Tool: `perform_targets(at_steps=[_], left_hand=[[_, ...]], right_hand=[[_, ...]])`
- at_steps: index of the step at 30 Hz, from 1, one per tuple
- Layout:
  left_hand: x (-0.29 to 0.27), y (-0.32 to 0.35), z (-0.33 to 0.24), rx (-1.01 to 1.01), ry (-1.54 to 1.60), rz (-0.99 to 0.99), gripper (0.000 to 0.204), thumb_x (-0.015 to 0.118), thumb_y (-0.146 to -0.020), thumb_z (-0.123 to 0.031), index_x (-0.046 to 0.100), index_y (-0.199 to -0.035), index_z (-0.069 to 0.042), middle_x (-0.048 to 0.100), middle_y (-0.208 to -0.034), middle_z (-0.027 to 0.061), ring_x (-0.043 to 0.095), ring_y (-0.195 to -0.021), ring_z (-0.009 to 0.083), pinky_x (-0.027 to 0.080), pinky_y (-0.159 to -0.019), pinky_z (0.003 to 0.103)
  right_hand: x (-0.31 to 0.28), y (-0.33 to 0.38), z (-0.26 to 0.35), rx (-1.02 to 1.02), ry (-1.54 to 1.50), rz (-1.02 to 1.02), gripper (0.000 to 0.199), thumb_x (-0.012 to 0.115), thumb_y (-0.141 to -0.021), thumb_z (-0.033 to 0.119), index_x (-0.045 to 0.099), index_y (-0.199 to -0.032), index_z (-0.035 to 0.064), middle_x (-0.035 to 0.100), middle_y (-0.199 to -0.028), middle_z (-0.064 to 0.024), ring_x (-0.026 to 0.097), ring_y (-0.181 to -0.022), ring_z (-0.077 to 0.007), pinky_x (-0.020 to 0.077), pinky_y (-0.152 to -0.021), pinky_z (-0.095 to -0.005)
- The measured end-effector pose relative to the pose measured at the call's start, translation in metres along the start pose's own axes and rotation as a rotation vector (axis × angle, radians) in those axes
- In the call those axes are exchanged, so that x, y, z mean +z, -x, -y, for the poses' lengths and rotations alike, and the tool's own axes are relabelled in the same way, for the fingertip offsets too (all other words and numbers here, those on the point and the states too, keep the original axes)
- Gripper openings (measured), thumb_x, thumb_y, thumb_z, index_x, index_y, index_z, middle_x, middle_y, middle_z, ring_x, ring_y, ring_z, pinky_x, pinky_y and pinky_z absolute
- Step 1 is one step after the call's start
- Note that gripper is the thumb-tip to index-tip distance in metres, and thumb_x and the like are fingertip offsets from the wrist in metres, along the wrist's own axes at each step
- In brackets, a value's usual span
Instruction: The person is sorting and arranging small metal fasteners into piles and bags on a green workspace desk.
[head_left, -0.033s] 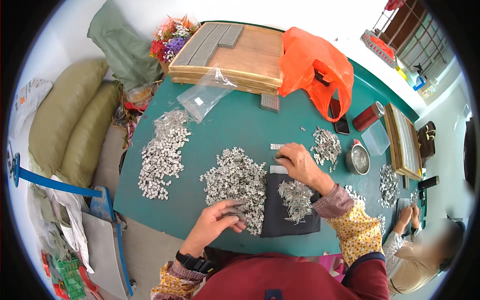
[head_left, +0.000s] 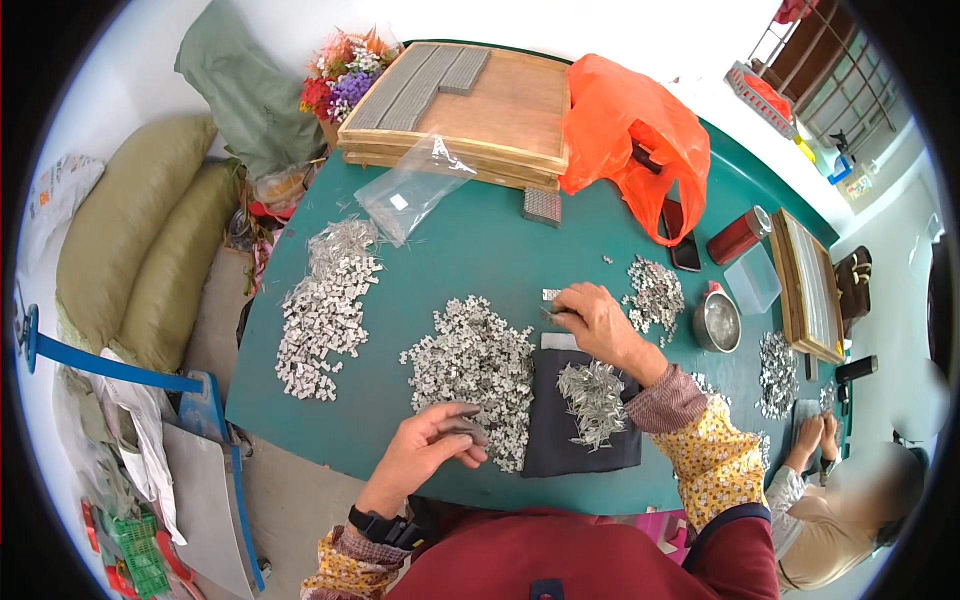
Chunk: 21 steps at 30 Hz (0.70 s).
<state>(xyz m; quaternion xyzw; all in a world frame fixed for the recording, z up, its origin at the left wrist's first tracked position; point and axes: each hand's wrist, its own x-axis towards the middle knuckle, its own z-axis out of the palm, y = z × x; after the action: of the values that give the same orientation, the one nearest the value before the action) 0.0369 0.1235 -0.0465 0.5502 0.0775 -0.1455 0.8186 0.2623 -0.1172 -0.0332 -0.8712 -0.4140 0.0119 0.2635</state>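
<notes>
My left hand (head_left: 430, 445) hovers over the near edge of a large heap of small silvery metal pieces (head_left: 470, 370). Its fingers are loosely bent and apart, with dark grey tips, and I can make out nothing held between them. To the right, my right hand (head_left: 605, 325) is closed in a pinch, its fingertips beside a short pale strip (head_left: 549, 294). Whatever it pinches is too small or hidden to tell. Under my right wrist, a pile of thin metal pins (head_left: 592, 400) lies on a dark cloth (head_left: 560, 455), with a light grey pad (head_left: 558, 341) at its far edge.
More metal pieces lie in a left heap (head_left: 320, 340) and a right heap (head_left: 655, 295). Behind stand wooden trays (head_left: 520, 110), a clear bag (head_left: 415, 195) and an orange plastic bag (head_left: 635, 130). Right are a metal bowl (head_left: 717, 322), a red flask (head_left: 738, 235) and a co-worker's hands (head_left: 815, 435).
My left hand has shifted very slightly left. My right hand keeps its pinch near the pale strip, which shows a little less now.
</notes>
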Motion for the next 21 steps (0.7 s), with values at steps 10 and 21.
perform_targets(at_steps=[10, 21], left_hand=[[-0.010, 0.006, -0.005, -0.096, 0.124, -0.139, 0.038, 0.053, -0.090, 0.005, 0.051, -0.128, 0.009, 0.068, -0.099, 0.0257, 0.071, -0.083, 0.0312, 0.061, -0.073, 0.038], [-0.023, 0.007, 0.018, -0.049, 0.102, -0.214, 0.040, 0.055, -0.088, 0.005, 0.050, -0.127, 0.008, 0.068, -0.095, 0.0253, 0.072, -0.077, 0.0336, 0.062, -0.066, 0.041]], right_hand=[[0.007, -0.014, -0.051, 0.051, -0.048, -0.083, 0.013, 0.070, -0.079, 0.008, 0.063, -0.087, 0.0019, 0.062, -0.078, -0.0161, 0.060, -0.078, -0.0370, 0.0484, -0.072, -0.0462], [-0.004, 0.015, -0.077, 0.282, 0.141, -0.293, 0.012, 0.068, -0.083, 0.013, 0.063, -0.088, 0.0034, 0.061, -0.087, -0.0151, 0.060, -0.088, -0.0354, 0.0480, -0.077, -0.0459]])
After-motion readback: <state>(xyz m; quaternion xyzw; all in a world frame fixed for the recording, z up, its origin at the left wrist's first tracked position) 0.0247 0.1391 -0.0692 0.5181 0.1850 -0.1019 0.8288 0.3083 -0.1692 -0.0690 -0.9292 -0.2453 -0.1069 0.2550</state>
